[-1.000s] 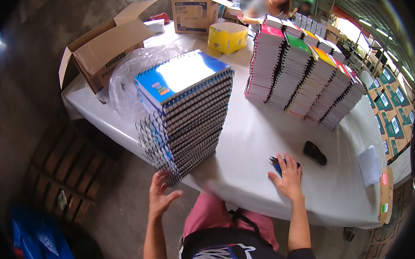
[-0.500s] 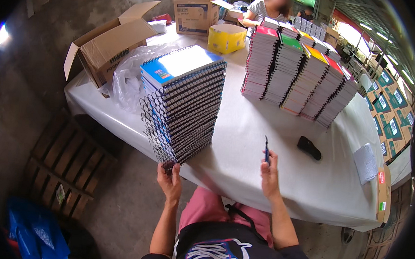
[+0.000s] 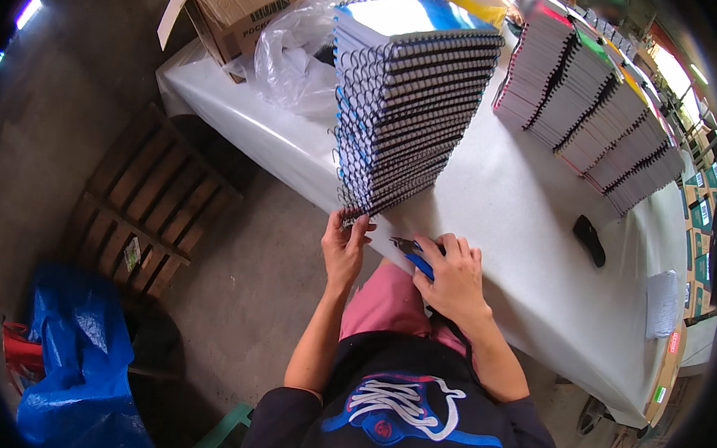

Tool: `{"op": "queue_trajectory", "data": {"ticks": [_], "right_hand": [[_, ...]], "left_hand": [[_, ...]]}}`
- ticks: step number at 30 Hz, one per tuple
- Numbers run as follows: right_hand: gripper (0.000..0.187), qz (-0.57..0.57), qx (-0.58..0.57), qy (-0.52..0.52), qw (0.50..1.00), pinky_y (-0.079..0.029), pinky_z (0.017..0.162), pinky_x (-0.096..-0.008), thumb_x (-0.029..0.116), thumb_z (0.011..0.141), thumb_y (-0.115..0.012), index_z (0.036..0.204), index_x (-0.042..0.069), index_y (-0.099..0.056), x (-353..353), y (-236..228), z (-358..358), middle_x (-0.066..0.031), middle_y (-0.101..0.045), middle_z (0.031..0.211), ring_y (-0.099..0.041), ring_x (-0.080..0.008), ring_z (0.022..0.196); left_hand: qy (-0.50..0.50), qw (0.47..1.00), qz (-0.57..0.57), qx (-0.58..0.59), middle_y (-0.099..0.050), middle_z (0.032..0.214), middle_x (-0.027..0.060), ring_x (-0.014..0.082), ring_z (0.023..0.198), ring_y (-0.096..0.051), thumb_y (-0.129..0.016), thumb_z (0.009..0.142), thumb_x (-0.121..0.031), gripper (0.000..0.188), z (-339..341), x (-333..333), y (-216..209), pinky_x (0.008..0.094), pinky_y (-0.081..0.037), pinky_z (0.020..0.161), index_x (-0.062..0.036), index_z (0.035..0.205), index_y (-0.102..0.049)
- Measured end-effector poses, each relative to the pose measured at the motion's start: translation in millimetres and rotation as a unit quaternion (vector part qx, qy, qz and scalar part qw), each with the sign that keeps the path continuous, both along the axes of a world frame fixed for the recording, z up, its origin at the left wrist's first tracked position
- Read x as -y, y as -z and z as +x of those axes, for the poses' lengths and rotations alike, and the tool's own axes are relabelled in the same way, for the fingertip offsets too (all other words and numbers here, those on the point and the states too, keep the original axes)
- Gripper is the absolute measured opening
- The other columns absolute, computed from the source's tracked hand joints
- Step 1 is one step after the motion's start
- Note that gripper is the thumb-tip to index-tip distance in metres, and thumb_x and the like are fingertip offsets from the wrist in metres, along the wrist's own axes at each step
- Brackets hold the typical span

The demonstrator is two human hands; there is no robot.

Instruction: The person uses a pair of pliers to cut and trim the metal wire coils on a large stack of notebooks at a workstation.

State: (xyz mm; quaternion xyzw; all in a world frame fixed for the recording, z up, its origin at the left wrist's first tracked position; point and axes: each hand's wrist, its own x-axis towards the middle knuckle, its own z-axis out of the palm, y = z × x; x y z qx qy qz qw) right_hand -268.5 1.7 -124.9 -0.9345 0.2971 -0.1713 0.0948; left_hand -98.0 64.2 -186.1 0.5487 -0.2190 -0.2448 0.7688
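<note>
A tall stack of spiral notebooks [image 3: 431,105] with blue covers stands at the table's near edge, black coils facing me and loose coil ends sticking out on the left. My left hand [image 3: 344,252] pinches the coil ends at the stack's lowest corner. In my right hand [image 3: 456,281] is a pair of small blue-handled pliers [image 3: 418,262], their metal jaws pointing left toward that corner, a short way from my left fingertips. Whether the jaws are parted is too small to make out.
Several more notebook stacks [image 3: 583,114] with coloured covers stand at the back right. A black object [image 3: 589,241] and a white packet [image 3: 661,304] lie on the white-covered table [image 3: 506,233]. Clear plastic [image 3: 298,64] and an open carton [image 3: 248,12] sit left; a wooden pallet [image 3: 150,203] is below.
My right hand has brought the pliers from upright over the table leftward and down beside the stack's bottom corner. The left hand stays at the coil ends. The view has tilted downward.
</note>
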Motion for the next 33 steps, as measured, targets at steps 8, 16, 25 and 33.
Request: {"op": "queue_trajectory", "data": {"ticks": [8,16,25,33], "right_hand": [[0.047,-0.113,0.051,0.041,0.991,-0.032,0.086,-0.042,0.026,0.072,-0.065,0.117,0.016,-0.058,-3,11,31,-0.0093,-0.053,0.101,-0.048,-0.0247,0.099],[0.042,0.062,0.175,0.007,0.982,-0.041,0.081,-0.0424,0.013,0.069,-0.064,0.11,0.011,-0.059,20,-7,10,-0.009,-0.057,0.098,-0.055,-0.0272,0.094],[0.044,-0.012,0.138,0.239,0.961,-0.04,0.079,-0.0431,0.033,0.071,-0.076,0.109,0.014,-0.06,116,-4,-31,-0.0059,-0.057,0.099,-0.055,-0.0231,0.096],[0.101,0.047,0.074,0.136,0.987,-0.026,0.106,-0.0483,0.051,0.057,-0.081,0.139,0.013,-0.036,125,7,-21,-0.0145,-0.044,0.134,-0.042,-0.0278,0.125]], "left_hand": [[-0.035,0.992,-0.111,0.044,-0.057,0.077,0.001,0.0055,0.069,-0.054,-0.059,0.091,-0.012,0.012,4,8,25,0.0193,-0.044,0.059,-0.0034,0.093,-0.051],[-0.009,0.963,-0.07,0.259,-0.033,0.137,0.0143,0.0271,0.126,-0.037,-0.089,0.054,-0.034,0.109,34,0,23,0.0365,-0.033,0.103,0.0018,0.137,-0.029],[-0.034,0.955,0.075,0.283,-0.05,0.128,0.0207,0.0286,0.118,-0.049,-0.085,0.059,-0.02,0.094,37,14,-11,0.0358,-0.037,0.1,0.0049,0.135,-0.036],[-0.144,0.929,0.052,0.338,-0.062,0.113,0.0186,0.0273,0.1,-0.062,-0.083,0.063,-0.009,0.07,18,14,-1,0.0346,-0.048,0.087,0.0037,0.124,-0.051]]}}
